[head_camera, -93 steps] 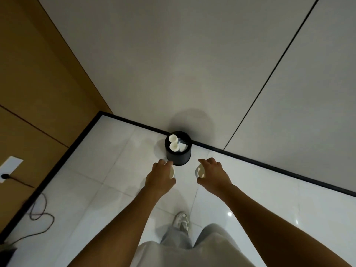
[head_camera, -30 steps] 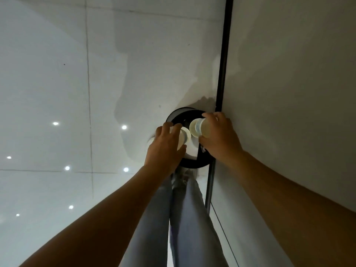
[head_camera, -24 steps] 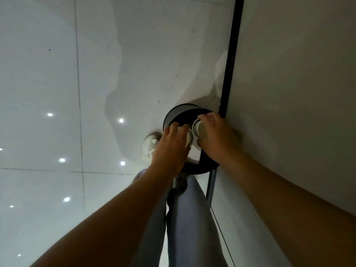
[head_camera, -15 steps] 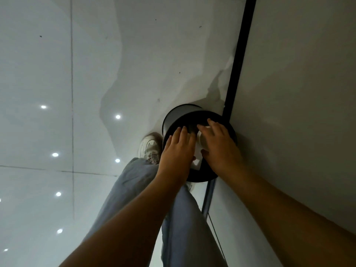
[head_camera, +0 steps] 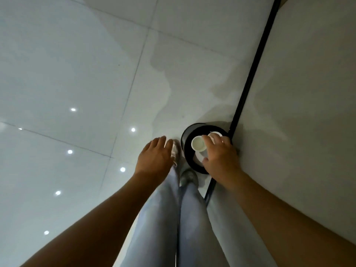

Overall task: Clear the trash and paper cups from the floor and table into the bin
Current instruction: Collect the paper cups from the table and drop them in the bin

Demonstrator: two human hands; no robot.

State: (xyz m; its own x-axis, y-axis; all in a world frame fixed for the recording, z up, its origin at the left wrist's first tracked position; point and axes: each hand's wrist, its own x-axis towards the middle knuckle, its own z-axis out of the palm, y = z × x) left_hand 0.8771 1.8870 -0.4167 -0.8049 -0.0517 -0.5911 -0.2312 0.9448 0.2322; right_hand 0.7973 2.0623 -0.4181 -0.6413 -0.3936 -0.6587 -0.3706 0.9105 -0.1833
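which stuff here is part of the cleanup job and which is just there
Part of the job:
black bin against the wall
paper cups inside the bin
right hand over the bin, fingers on the cups
left hand, holding nothing, beside the bin

Just there:
shoes
black baseboard strip
tiled floor

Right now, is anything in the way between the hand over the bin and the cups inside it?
Nothing visible. The right hand hangs over the round black bin, right beside the white paper cup standing mouth-up inside. The left hand is off to the side.
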